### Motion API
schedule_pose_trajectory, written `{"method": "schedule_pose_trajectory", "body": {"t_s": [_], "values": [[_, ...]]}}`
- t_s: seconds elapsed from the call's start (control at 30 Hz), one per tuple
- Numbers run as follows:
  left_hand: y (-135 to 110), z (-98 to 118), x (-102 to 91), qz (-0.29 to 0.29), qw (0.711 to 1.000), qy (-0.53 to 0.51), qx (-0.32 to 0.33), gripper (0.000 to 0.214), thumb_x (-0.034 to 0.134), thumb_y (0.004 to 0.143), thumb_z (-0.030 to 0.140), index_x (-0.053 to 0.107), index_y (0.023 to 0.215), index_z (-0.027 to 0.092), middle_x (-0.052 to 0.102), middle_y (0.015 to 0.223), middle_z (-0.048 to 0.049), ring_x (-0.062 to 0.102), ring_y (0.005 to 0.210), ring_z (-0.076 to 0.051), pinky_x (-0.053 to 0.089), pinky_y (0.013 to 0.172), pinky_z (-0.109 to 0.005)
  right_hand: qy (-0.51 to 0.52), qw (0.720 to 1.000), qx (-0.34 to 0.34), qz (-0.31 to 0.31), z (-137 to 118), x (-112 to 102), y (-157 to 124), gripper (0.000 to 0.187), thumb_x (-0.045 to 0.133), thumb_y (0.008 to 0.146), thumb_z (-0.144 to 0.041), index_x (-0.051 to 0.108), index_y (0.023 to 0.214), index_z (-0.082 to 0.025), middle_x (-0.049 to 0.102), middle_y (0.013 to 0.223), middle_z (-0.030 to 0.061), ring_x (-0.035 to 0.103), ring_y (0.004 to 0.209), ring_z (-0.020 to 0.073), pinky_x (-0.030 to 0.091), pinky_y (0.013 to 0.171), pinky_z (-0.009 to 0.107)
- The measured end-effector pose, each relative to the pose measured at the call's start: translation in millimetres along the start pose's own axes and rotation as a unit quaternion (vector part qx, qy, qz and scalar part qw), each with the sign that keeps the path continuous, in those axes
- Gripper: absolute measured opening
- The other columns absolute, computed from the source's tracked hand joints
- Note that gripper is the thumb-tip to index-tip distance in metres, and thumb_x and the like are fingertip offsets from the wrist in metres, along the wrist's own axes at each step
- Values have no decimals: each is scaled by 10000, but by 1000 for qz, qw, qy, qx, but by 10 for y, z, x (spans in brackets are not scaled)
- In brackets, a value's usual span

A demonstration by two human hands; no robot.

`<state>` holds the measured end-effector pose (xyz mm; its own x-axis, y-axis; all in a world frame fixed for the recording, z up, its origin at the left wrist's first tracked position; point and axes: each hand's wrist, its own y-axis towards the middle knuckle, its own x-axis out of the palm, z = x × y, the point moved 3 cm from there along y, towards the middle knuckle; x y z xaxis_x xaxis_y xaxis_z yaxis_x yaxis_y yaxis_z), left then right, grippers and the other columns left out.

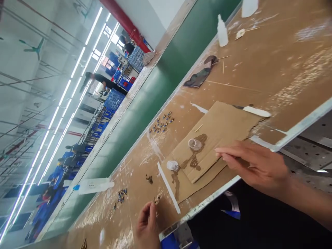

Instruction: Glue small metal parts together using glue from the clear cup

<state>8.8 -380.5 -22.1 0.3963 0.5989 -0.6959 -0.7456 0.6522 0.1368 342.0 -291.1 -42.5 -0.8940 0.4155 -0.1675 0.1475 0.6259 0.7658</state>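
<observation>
My right hand (259, 167) hovers over the near edge of the stacked cardboard sheets (225, 119), thumb and index finger pinched together; anything between them is too small to make out. My left hand (147, 224) is low in the view, fingers curled with the thumb against the index finger, and I cannot see what it holds. Just beyond its fingertips lie a few tiny dark brass-coloured parts (156, 200). On the cardboard stand a small clear cup (194, 144) and a whitish small container (172, 165), with wet brown stains around them.
Small metal parts with blue bits (162, 122) stand in loose rows. More lie in a pile (121, 195) and a dark cluster (149, 179). Farther off are a dark cloth (198, 76), a white nozzle bottle (222, 31) and a blue-capped bottle (93, 186). A green partition (166, 76) borders the table.
</observation>
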Motion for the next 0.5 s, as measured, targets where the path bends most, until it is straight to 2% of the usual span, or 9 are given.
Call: {"method": "schedule_pose_trajectory", "body": {"t_s": [0.17,0.27,0.5], "values": [[-29,-113,18,-10,1000,-7,-2,369,707,612,521,718,771,188,713,768,-27,657,795,-210,507,756,-299,-86,995,-11,-40,-62,7,30,95,539,893,-171,621,933,-195,690,766,15,635,637,60,514,639,143],[-11,-110,27,-28,1000,0,-2,380,704,623,523,718,776,175,709,767,-33,645,759,-194,498,717,-278,-136,988,-13,-66,-80,7,37,151,494,926,-252,631,898,-195,692,728,20,646,612,68,526,652,159],[-1,-4,42,-41,999,1,16,339,716,609,499,714,721,179,694,706,-24,631,676,-163,494,639,-239,-147,985,29,-89,1,44,-84,139,525,903,-307,638,936,-234,703,801,20,651,664,95,473,510,209]]}}
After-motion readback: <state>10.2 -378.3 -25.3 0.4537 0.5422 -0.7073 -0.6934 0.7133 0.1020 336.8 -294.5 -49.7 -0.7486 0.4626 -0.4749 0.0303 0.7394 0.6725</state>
